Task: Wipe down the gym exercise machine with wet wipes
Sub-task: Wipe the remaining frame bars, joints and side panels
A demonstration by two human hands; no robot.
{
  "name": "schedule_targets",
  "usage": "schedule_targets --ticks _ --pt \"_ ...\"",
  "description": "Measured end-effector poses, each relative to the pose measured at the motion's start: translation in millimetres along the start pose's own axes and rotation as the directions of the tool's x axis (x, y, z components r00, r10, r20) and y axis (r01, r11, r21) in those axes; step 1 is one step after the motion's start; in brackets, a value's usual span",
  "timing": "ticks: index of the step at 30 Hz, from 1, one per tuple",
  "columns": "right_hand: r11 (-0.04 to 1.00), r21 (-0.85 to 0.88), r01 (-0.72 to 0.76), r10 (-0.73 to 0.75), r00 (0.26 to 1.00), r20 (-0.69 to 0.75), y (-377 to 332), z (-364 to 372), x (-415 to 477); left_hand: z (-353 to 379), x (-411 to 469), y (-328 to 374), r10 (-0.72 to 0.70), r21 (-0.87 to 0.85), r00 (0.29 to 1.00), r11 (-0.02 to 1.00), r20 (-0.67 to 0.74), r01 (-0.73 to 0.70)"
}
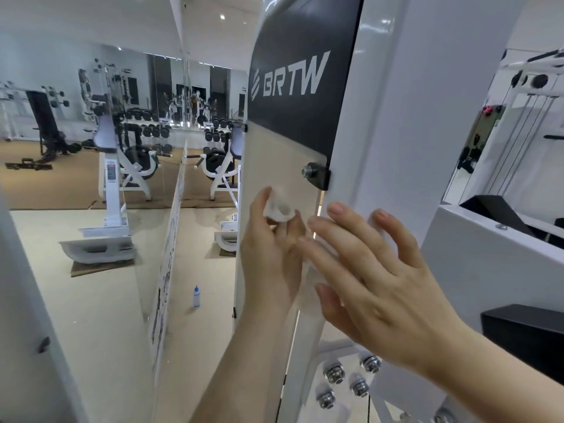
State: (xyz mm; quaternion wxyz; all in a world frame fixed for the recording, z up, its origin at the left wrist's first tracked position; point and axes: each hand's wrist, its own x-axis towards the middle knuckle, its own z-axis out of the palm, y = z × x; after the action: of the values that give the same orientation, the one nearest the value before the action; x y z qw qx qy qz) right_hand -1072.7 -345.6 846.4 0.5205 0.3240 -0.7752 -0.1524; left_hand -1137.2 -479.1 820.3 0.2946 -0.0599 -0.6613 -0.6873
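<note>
Wet wipe (279, 206), bunched into a white wad, pinched in the curled fingers of the left hand (268, 248) and held against the pale panel (274, 160) of the exercise machine (457, 270). Just beside, right hand (381, 276) laid flat on the white post (390, 102), fingers straight and spread, gripped nothing. Above the wipe, black plate (302, 35) lettered BRTW, with a black bracket (319, 175) at its lower corner. Below the wrist, four bolts (351, 380). Farther off, small bottle (197, 296) stood on the floor.
</note>
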Motion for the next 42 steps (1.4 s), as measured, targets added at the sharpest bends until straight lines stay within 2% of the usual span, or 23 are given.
schedule_targets --ticks 1,4,6,11,14,15,17,19,20,22,24,26,28,30,31,32,33,35,36,37,38,40,42 --pt "0.997 0.072 -0.018 0.020 0.999 -0.026 0 2 -3 0 0 3 -0.032 -0.103 0.999 0.994 0.029 0.034" --pt "0.959 0.256 -0.123 0.157 0.981 -0.116 -4 8 -13 1 -3 6 0.038 -0.121 0.989 0.992 0.141 -0.021" --pt "0.939 0.291 -0.185 0.234 0.962 -0.142 -9 15 -20 7 -12 16 0.041 -0.133 0.968 0.991 0.246 -0.008" --pt "0.861 0.437 -0.261 0.340 0.934 -0.112 -30 26 -32 23 -30 5 0.086 -0.300 0.964 0.954 0.252 -0.006" --pt "0.763 0.581 -0.284 0.420 0.901 -0.111 -34 24 -34 21 -43 -38 -0.086 -0.318 0.946 0.929 0.311 0.189" --pt "0.754 0.585 -0.298 0.446 0.887 -0.123 -36 26 -34 19 -48 -53 -0.168 -0.298 0.935 0.917 0.311 0.264" --pt "0.787 0.516 -0.339 0.477 0.865 -0.159 -45 35 -31 16 -54 -65 -0.223 -0.247 0.933 0.923 0.282 0.295" --pt "0.820 0.440 -0.364 0.493 0.842 -0.221 -54 45 -30 14 -49 -42 -0.172 -0.233 0.949 0.943 0.266 0.237" --pt "0.809 0.459 -0.367 0.515 0.819 -0.253 -55 49 -30 16 -47 -25 -0.057 -0.252 0.966 0.960 0.252 0.122" --pt "0.743 0.561 -0.366 0.576 0.777 -0.255 -56 50 -30 19 -46 1 0.172 -0.264 0.952 0.959 0.255 -0.103" --pt "0.724 0.580 -0.375 0.579 0.787 -0.214 -62 46 -35 17 -52 -10 0.230 -0.260 0.937 0.952 0.264 -0.161" --pt "0.736 0.535 -0.416 0.568 0.809 -0.153 -72 46 -46 12 -66 -42 0.102 -0.213 0.968 0.976 0.229 -0.052" --pt "0.720 0.524 -0.455 0.576 0.813 -0.087 -83 49 -57 5 -89 -62 -0.110 -0.226 0.977 0.962 0.182 0.151" --pt "0.723 0.513 -0.463 0.566 0.822 -0.057 -91 50 -68 1 -97 -64 -0.308 -0.303 0.913 0.873 0.266 0.383" --pt "0.728 0.515 -0.453 0.551 0.833 -0.045 -94 49 -73 1 -94 -61 -0.335 -0.321 0.881 0.838 0.334 0.440" --pt "0.728 0.529 -0.436 0.533 0.846 -0.036 -96 49 -79 1 -88 -55 -0.335 -0.282 0.881 0.856 0.335 0.433" --pt "0.720 0.550 -0.424 0.519 0.854 -0.021 -99 47 -84 1 -80 -42 -0.285 -0.209 0.916 0.914 0.283 0.349" --pt "0.665 0.597 -0.448 0.530 0.847 0.045 -106 43 -93 8 -71 -18 -0.027 -0.194 0.977 0.978 0.213 0.070" --pt "0.636 0.610 -0.474 0.546 0.834 0.078 -109 40 -98 13 -68 -18 0.110 -0.184 0.974 0.980 0.198 -0.073" --pt "0.618 0.614 -0.491 0.558 0.824 0.097 -112 37 -102 14 -67 -22 0.195 -0.196 0.962 0.968 0.192 -0.158" --pt "0.617 0.611 -0.496 0.561 0.822 0.100 -113 34 -106 15 -69 -36 0.203 -0.206 0.959 0.965 0.195 -0.162" --pt "0.653 0.584 -0.481 0.539 0.838 0.086 -117 29 -114 10 -86 -77 0.001 -0.230 0.977 0.972 0.212 0.049" --pt "0.691 0.555 -0.463 0.517 0.853 0.069 -123 28 -119 1 -108 -116 -0.267 -0.310 0.936 0.891 0.231 0.331"
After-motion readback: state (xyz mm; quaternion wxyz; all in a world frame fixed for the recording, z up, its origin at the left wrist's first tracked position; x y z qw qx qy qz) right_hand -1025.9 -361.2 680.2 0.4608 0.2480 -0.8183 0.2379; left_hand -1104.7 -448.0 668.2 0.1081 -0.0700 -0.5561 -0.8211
